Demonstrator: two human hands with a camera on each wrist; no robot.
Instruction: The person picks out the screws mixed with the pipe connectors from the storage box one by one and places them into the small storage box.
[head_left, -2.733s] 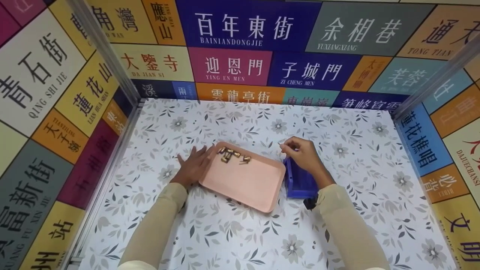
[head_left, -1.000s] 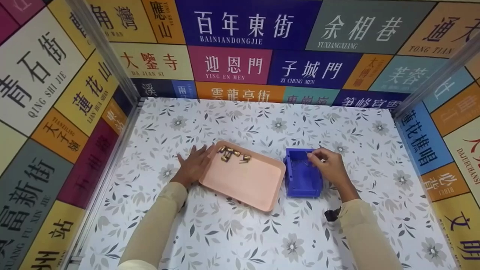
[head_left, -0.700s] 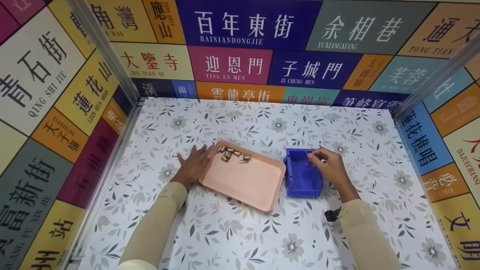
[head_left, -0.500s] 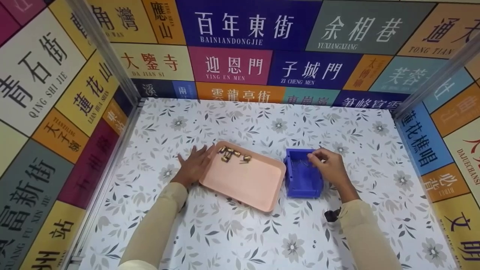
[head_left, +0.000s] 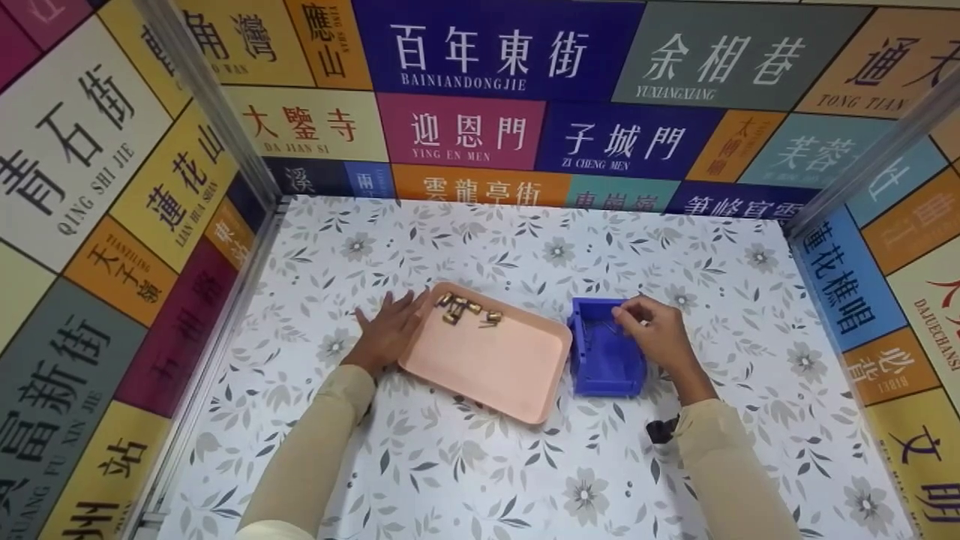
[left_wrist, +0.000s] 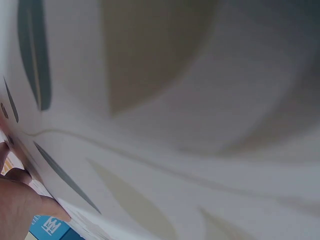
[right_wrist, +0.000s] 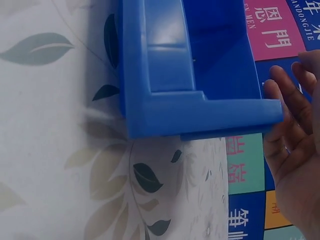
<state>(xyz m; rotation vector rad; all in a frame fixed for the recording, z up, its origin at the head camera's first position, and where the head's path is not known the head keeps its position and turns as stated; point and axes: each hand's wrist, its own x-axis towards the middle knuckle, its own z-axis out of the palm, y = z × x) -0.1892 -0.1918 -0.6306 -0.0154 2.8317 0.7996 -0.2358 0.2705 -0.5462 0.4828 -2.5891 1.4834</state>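
On my head view, the left hand (head_left: 386, 330) lies with its fingers straight and spread, touching the left end of the pink tray (head_left: 487, 367) on the flowered surface (head_left: 480, 472). Small brass-coloured pieces (head_left: 452, 318) sit inside the tray along its far side. I have the right hand (head_left: 661, 335) over the blue bin (head_left: 609, 367), just beside the tray; its fingers are curled, thumb near forefinger, and I can't tell whether they pinch anything.
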